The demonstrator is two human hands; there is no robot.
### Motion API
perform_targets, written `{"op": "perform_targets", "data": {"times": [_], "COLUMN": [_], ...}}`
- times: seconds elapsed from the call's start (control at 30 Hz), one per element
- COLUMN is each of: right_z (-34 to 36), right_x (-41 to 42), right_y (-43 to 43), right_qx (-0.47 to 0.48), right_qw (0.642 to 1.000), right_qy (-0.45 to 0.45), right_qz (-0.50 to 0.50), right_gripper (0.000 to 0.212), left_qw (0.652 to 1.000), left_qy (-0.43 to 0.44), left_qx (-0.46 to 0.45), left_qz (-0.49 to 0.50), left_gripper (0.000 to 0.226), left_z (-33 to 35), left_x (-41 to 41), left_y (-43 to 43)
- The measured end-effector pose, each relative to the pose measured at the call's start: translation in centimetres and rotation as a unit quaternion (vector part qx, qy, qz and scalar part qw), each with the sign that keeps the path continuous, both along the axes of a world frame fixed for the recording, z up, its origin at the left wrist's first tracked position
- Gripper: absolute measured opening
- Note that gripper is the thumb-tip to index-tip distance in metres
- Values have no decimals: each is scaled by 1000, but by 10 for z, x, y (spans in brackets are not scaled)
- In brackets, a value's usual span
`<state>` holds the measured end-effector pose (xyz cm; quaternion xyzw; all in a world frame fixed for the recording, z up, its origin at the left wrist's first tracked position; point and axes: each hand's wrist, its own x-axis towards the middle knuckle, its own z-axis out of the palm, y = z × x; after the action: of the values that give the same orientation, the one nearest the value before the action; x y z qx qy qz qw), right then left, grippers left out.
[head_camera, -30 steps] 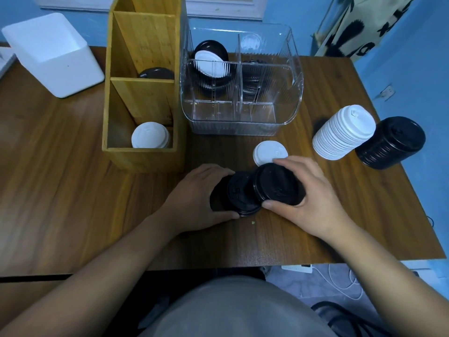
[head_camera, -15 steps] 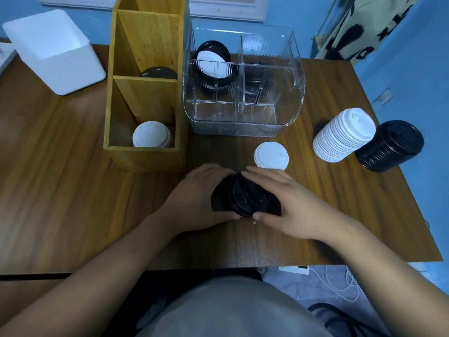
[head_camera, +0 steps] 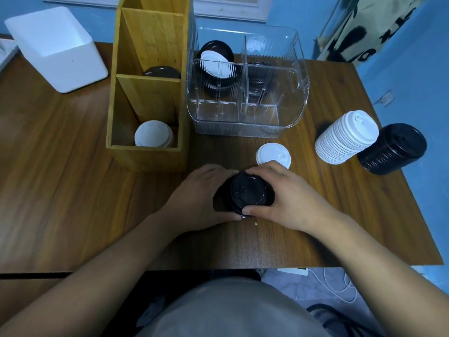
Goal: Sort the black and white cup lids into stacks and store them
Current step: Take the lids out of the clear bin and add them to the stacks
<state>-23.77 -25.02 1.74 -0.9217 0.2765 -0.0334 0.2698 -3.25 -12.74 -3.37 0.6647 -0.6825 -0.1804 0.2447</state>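
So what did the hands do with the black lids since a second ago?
The right hand brought its black lids leftward onto those under the left hand, making one black stack gripped by both. The loose white lid, side stacks and boxes stayed put.

So the second batch of black lids (head_camera: 247, 193), held off to the right a second ago, has been slid over and merged into one stack. The right hand (head_camera: 289, 198) is now cupped tight against it opposite the left hand (head_camera: 196, 200), and the single white lid (head_camera: 273, 155) has been uncovered behind them.
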Motion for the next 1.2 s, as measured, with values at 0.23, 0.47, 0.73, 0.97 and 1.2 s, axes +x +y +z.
{"op": "perform_targets", "data": {"times": [0.23, 0.47, 0.73, 0.97, 1.2], "right_z": [-1, -3, 38, 83, 94], "right_x": [4, 4, 15, 60, 116], "right_y": [-2, -5, -36, -77, -112], "right_qx": [9, 4, -2, -59, -137], "right_qw": [1000, 1000, 997, 992, 984], "right_qy": [13, 19, 21, -85, -81], "right_qz": [6, 4, 68, 77, 77], "right_gripper": [81, 88, 62, 28, 21], "left_qw": [1000, 1000, 999, 997, 995], "left_qy": [-7, -5, 13, 26, 45], "left_qx": [-15, -4, 5, 28, 17], "left_qz": [-7, 0, 38, 60, 89], "left_gripper": [97, 96, 93, 97, 88], "left_z": [-5, -2, 2, 8, 7], "left_x": [1, 2, 2, 2, 1], "left_y": [-1, -3, 1, 0, 0]}}
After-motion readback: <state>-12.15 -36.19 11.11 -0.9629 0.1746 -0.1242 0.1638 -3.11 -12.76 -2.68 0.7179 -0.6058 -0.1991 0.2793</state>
